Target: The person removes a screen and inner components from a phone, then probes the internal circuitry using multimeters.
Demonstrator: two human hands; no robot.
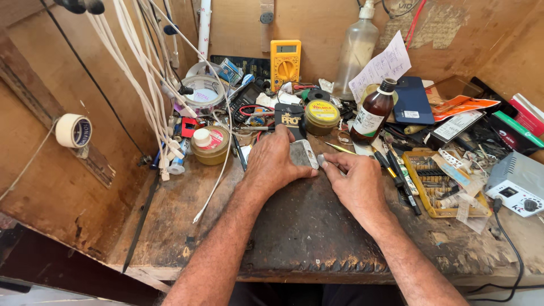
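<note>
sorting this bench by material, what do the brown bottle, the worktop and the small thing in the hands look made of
Brown bottle: likely amber glass, glossy and see-through, paper label. Worktop: bare wood, scuffed and stained. Small flat part between left hand and right hand: looks like silvery metal, though unclear.

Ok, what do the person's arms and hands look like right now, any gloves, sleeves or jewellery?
Both hands are bare: no gloves on the left hand or the right hand. No rings, watch or wristbands show. The forearms are uncovered all the way to the bottom edge of the picture, so no sleeves are in view. Both forearms are hairy.
</note>
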